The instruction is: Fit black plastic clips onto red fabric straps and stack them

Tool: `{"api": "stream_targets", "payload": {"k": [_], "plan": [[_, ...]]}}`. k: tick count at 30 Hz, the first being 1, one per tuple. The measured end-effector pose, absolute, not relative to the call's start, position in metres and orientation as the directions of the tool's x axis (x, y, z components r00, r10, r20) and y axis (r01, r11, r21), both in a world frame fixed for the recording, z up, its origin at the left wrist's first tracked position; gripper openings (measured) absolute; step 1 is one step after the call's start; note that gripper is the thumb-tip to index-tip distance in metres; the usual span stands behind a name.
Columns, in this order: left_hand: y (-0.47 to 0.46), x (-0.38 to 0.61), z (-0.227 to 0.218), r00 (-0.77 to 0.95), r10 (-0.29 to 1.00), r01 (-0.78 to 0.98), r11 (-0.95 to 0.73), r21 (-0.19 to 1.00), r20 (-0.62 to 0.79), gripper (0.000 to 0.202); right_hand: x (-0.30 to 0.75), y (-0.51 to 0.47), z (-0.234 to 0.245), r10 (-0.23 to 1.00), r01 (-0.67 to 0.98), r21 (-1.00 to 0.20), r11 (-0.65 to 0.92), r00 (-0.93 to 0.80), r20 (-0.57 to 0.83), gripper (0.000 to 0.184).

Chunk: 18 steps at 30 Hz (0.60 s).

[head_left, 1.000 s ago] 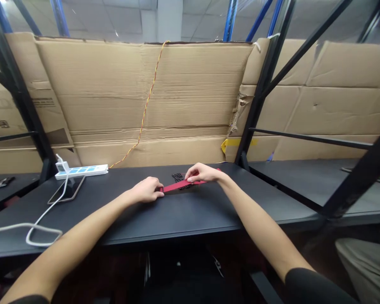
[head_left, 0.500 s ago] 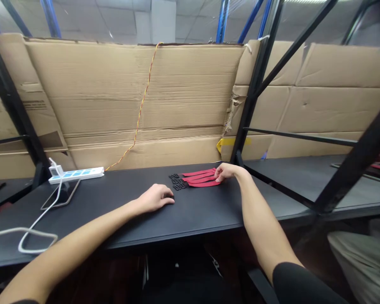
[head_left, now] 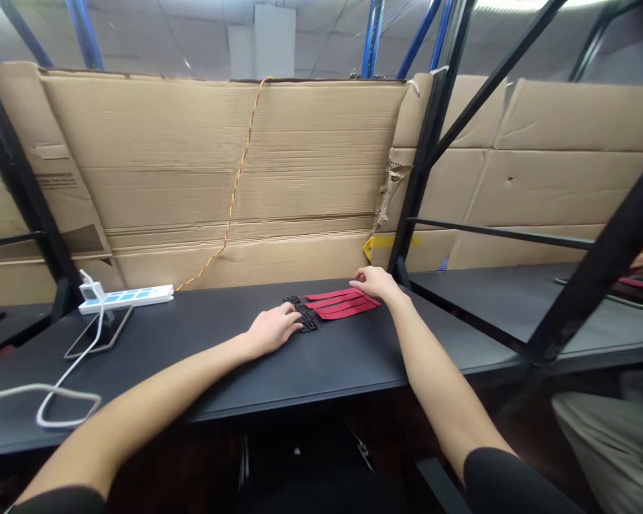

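Backdrop: We find corrugated cardboard sheets (head_left: 219,171) standing along the far side of the table, with a red-and-yellow twisted wire (head_left: 236,193) hanging down them and yellow tape (head_left: 386,243) low on the right.

Frame: We note blue rack posts (head_left: 372,36) behind the cardboard and black steel uprights (head_left: 426,157) rising at the table's far right corner.

Surface: We work on a matt black tabletop (head_left: 332,357). A second black bench (head_left: 487,300) lies to the right, beyond the upright.

Side items: We see a white power strip (head_left: 126,298), a smartphone (head_left: 97,332) and a white cable (head_left: 58,407) at the left, well apart from both hands.

Edges: The far edge lies just beyond the work items. The front edge (head_left: 321,397) lies well nearer us, and both forearms cross it.

Work items: Three red strips (head_left: 343,303) lie side by side. Small black pieces (head_left: 301,314) sit at their left ends, touching them.

Left hand (head_left: 272,330): Palm down, fingers resting on the black pieces, with no grip visible.

Right hand (head_left: 376,283): Palm down, fingers narrowly together, on the strips' right ends, with no grip visible.
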<state>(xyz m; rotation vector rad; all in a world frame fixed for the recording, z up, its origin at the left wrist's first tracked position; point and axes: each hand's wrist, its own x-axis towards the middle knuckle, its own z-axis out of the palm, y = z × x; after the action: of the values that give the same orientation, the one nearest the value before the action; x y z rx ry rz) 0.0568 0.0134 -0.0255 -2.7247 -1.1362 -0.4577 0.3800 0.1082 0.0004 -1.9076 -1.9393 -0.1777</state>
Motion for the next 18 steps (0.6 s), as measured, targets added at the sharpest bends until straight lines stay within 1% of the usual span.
{"api": "stream_targets", "payload": {"k": [2, 4, 6, 8, 10, 11, 14, 15, 16, 17, 18], "plan": [[0.014, 0.032, -0.023, 0.629, 0.708, 0.752, -0.658, -0.023, 0.320, 0.039, 0.362, 0.103, 0.004, 0.909, 0.970, -0.189, 0.153, -0.063, 0.413, 0.028], [0.015, 0.003, -0.022, 0.567, 0.758, 0.805, -0.593, -0.020, 0.323, 0.042, 0.339, 0.099, 0.004, 0.864, 0.949, -0.168, 0.267, -0.159, 0.478, 0.027], [0.016, -0.024, -0.022, 0.489, 0.815, 0.861, -0.508, -0.023, 0.311, 0.045, 0.310, 0.093, 0.001, 0.788, 0.897, -0.145, 0.418, -0.278, 0.550, 0.030], [0.016, -0.045, -0.022, 0.376, 0.885, 0.919, -0.394, 0.010, 0.273, 0.050, 0.277, 0.083, -0.006, 0.703, 0.821, -0.121, 0.557, -0.389, 0.595, 0.033], [0.016, -0.056, -0.022, 0.275, 0.939, 0.956, -0.290, 0.048, 0.206, 0.058, 0.241, 0.067, -0.015, 0.608, 0.725, -0.063, 0.685, -0.523, 0.597, 0.035], [0.017, -0.058, -0.023, 0.245, 0.954, 0.964, -0.259, 0.063, 0.175, 0.061, 0.224, 0.057, -0.019, 0.555, 0.676, -0.015, 0.737, -0.591, 0.585, 0.035], [0.022, -0.055, -0.026, 0.238, 0.965, 0.965, -0.248, 0.087, 0.112, 0.066, 0.187, 0.032, -0.027, 0.395, 0.532, 0.140, 0.835, -0.757, 0.521, 0.038], [0.023, -0.053, -0.027, 0.246, 0.964, 0.963, -0.255, 0.091, 0.100, 0.067, 0.181, 0.028, -0.027, 0.362, 0.500, 0.175, 0.848, -0.788, 0.497, 0.038], [0.025, -0.051, -0.028, 0.254, 0.963, 0.961, -0.262, 0.094, 0.088, 0.069, 0.180, 0.026, -0.025, 0.364, 0.501, 0.189, 0.845, -0.797, 0.482, 0.037], [0.026, -0.050, -0.030, 0.259, 0.963, 0.959, -0.266, 0.098, 0.074, 0.070, 0.183, 0.027, -0.022, 0.399, 0.530, 0.183, 0.828, -0.786, 0.473, 0.037], [0.027, -0.050, -0.031, 0.263, 0.963, 0.958, -0.268, 0.102, 0.061, 0.071, 0.190, 0.031, -0.017, 0.464, 0.590, 0.153, 0.793, -0.747, 0.476, 0.036]]}}
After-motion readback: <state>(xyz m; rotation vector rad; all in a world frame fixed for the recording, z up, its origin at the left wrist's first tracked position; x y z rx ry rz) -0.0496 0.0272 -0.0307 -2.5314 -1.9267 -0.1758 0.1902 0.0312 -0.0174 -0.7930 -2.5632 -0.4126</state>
